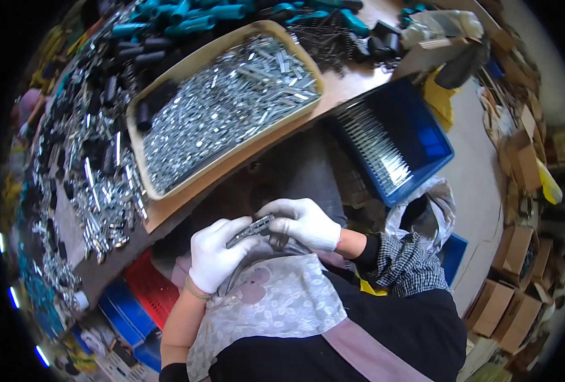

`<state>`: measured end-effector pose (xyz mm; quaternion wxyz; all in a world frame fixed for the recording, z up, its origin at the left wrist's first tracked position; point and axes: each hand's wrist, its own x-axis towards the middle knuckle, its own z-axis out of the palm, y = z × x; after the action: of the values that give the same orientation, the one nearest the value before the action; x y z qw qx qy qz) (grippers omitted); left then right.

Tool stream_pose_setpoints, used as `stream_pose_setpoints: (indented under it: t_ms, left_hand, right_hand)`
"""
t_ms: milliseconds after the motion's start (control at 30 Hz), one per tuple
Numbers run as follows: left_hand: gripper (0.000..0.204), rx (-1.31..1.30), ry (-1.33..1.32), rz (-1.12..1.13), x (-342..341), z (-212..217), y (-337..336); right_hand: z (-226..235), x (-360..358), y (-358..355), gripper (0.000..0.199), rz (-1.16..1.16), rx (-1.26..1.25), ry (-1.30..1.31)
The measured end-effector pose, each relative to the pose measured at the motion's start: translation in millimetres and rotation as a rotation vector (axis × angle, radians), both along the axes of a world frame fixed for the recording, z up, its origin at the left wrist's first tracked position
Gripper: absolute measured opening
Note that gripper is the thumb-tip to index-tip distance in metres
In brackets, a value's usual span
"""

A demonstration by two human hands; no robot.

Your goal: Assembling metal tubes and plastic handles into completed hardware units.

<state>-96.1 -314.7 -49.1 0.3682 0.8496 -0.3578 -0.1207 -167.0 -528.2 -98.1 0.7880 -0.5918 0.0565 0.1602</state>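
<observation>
Both my hands wear white gloves and meet above my lap, just off the near edge of the table. Between them is a short, narrow grey metal part [250,230], tilted with its right end higher; its exact kind does not show. My left hand [215,251] is closed on its left end, thumb and fingers pinching it. At the right end, my right hand [303,224] grips it with thumb and bent fingers. Beyond my hands, a cream tray [143,170] on the table holds a heap of small shiny metal pieces.
Left of the tray lie loose metal parts [107,216] and black cylinders. Teal handles [190,25] are piled at the back. A blue crate [436,167] with a row of metal rods stands at the right. A red crate [148,290] sits below the table; cardboard boxes [491,307] are far right.
</observation>
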Motion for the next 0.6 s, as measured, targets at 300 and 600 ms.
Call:
stream_pose_setpoints:
  t_ms: [300, 600]
  left_hand:
    - [0.027, -0.098, 0.240, 0.248, -10.4, -17.2, -24.9]
    - [0.030, -0.125, 0.364, 0.372, -10.6, -17.7, -30.2]
  right_hand:
    - [-37.8, 25.9, -167.3, 0.015, -0.383, -0.873, -0.258]
    - [-143.1, 89.7, -274.1, 0.018, 0.151, -1.821, -0.340]
